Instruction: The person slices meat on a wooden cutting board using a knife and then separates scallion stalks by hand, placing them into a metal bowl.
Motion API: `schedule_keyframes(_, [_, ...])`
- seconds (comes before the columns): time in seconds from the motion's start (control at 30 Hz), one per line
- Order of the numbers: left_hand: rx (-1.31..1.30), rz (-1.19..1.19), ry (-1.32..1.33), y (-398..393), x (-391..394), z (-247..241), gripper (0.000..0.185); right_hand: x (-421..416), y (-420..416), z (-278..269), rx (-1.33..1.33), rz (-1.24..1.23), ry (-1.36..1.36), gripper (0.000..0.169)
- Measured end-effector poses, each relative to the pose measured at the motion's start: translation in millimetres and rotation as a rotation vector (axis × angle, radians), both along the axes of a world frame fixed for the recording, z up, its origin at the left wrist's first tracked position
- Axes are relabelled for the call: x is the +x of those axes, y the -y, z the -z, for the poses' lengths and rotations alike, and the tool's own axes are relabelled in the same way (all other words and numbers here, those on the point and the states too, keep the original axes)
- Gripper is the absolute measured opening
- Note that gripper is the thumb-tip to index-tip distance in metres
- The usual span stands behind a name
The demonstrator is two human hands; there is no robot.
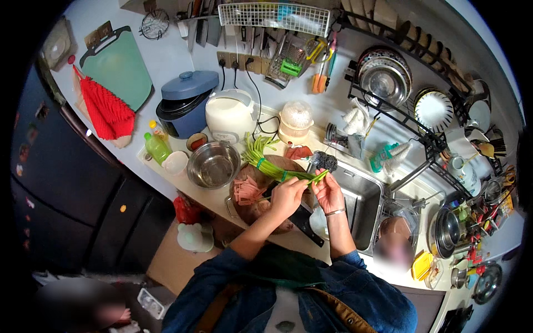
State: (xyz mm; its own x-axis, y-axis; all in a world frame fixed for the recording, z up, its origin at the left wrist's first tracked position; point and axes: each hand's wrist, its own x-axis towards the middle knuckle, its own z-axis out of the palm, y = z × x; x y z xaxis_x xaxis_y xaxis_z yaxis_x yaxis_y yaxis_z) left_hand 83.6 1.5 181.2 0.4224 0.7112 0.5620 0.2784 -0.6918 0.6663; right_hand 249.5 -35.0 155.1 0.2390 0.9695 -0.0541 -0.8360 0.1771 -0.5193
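Note:
A bundle of long green stalks (270,165), perhaps garlic scapes, lies slanting over a round wooden chopping board (252,214). Two green bands hold the stalks together. My left hand (288,196) grips stalks near the bundle's lower right end. At the very tips, the fingers of my right hand (329,193) pinch the same stalks close to the sink's edge. Pink strips of sliced meat (247,190), like ham, are heaped on the board left of my left hand. A knife's black handle (306,227) sticks out over the counter's front edge beneath my wrists; its blade is partly covered.
Left of the board stands a steel bowl (213,165). Behind it are a white rice cooker (231,116) and a blue lidded pot (183,106). To the right is a steel sink (366,208), with a black scouring pad (325,161) at its corner. A dish rack (399,110) overhangs it.

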Motion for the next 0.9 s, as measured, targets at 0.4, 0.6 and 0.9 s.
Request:
schedule_keyframes(0.4, [-0.184,0.089,0.208,-27,-24,-10,0.015,-17,-10,-11,-0.009,0.071,0.224,0.023])
schedule_keyframes(0.6, [-0.174,0.130,0.148,-20,-27,-7,0.014,-18,-2,-19,-0.079,0.094,0.344,0.011])
schedule_keyframes(0.9, [-0.413,0.137,0.389,-22,-31,29,0.012,21,-3,-6,0.165,0.132,-0.218,0.020])
